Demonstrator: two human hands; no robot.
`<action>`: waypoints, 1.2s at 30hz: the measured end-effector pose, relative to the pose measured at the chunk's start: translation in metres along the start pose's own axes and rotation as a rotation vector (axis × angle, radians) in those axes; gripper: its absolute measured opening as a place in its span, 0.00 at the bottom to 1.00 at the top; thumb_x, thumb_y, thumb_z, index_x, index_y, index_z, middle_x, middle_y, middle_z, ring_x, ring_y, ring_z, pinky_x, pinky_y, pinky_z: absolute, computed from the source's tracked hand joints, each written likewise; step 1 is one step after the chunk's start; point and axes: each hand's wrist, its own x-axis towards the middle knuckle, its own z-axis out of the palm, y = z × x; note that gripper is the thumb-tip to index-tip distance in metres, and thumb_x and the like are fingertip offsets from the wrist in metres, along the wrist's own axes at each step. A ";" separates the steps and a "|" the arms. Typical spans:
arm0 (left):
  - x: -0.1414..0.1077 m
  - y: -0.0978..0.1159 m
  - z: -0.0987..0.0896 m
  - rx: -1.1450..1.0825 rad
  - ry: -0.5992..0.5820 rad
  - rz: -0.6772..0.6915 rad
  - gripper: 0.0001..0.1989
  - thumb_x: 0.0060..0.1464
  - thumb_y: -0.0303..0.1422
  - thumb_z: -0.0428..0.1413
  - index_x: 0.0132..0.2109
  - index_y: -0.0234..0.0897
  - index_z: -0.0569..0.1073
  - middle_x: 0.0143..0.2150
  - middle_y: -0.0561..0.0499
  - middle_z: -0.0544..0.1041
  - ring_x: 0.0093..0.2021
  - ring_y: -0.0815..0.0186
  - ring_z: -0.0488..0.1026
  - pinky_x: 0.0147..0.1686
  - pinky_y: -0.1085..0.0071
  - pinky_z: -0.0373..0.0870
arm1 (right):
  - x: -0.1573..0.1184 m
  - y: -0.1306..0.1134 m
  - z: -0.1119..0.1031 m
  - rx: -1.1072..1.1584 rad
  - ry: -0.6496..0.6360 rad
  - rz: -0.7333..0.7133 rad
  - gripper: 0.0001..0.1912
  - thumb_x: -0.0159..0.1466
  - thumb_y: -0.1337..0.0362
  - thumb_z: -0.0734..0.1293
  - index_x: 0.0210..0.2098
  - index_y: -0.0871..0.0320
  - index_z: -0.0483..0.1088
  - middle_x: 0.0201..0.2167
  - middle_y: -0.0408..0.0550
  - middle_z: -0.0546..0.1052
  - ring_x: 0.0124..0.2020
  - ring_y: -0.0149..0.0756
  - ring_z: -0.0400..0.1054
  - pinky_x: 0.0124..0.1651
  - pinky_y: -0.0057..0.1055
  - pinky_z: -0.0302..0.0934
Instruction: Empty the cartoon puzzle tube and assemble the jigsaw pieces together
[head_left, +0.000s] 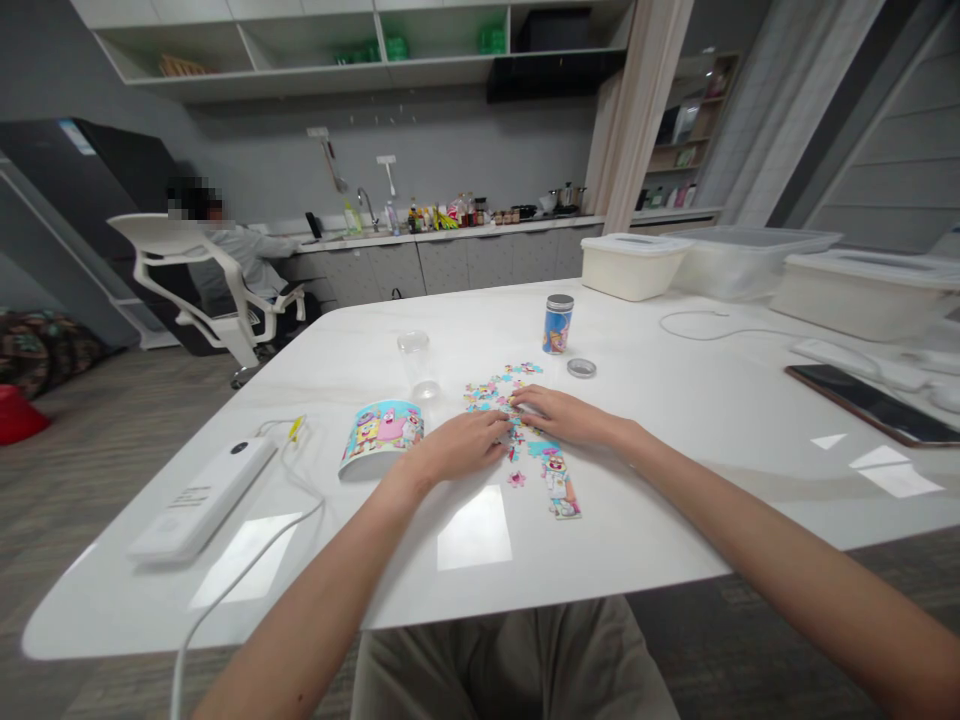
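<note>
Loose jigsaw puzzle pieces (487, 392) in several colours lie scattered in the middle of the white table. My left hand (471, 443) rests at the near left side of this pile, fingers bent and slightly apart, its fingertips touching pieces. From the right, my right hand (559, 412) reaches over the pile with its fingers spread on the pieces. Neither hand shows a piece gripped, though both hide part of the pile. Just below my right hand lies a joined strip of puzzle (561, 488) with cartoon figures. A single pink piece (517, 480) sits left of the strip.
A curved cartoon picture sheet (382, 428) and a clear jar (417, 365) stand to the left. Behind are a cartoon-printed can (557, 325) and a metal-rimmed lid (581, 368). A power bank (210, 500) with a cable, a phone (877, 400) and bins (634, 268) flank the table. A person (247, 255) sits beyond.
</note>
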 end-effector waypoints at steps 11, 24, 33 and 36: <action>0.001 0.001 0.003 0.057 0.053 -0.032 0.14 0.63 0.29 0.45 0.54 0.33 0.65 0.56 0.39 0.70 0.53 0.57 0.71 0.54 0.59 0.66 | -0.001 -0.003 -0.004 -0.007 -0.015 -0.077 0.13 0.67 0.63 0.60 0.51 0.51 0.68 0.54 0.51 0.70 0.54 0.39 0.66 0.59 0.42 0.60; -0.001 0.006 -0.011 0.005 0.012 0.130 0.15 0.61 0.22 0.49 0.50 0.40 0.72 0.56 0.46 0.72 0.53 0.61 0.71 0.53 0.62 0.66 | -0.002 0.014 -0.005 -0.062 0.044 -0.050 0.12 0.67 0.63 0.60 0.47 0.54 0.70 0.47 0.51 0.72 0.49 0.40 0.68 0.53 0.40 0.63; 0.002 0.001 -0.005 0.027 0.026 0.110 0.11 0.60 0.24 0.49 0.42 0.37 0.76 0.44 0.46 0.77 0.45 0.62 0.74 0.47 0.65 0.67 | -0.004 0.013 -0.017 -0.110 0.050 0.004 0.12 0.65 0.64 0.60 0.45 0.58 0.72 0.46 0.55 0.73 0.48 0.43 0.69 0.53 0.42 0.62; 0.000 0.001 -0.007 0.076 0.032 0.100 0.10 0.60 0.24 0.49 0.40 0.36 0.75 0.42 0.47 0.77 0.43 0.63 0.73 0.45 0.66 0.66 | -0.006 0.018 -0.019 -0.132 0.031 0.031 0.11 0.62 0.66 0.63 0.43 0.58 0.74 0.44 0.54 0.74 0.46 0.43 0.70 0.51 0.40 0.63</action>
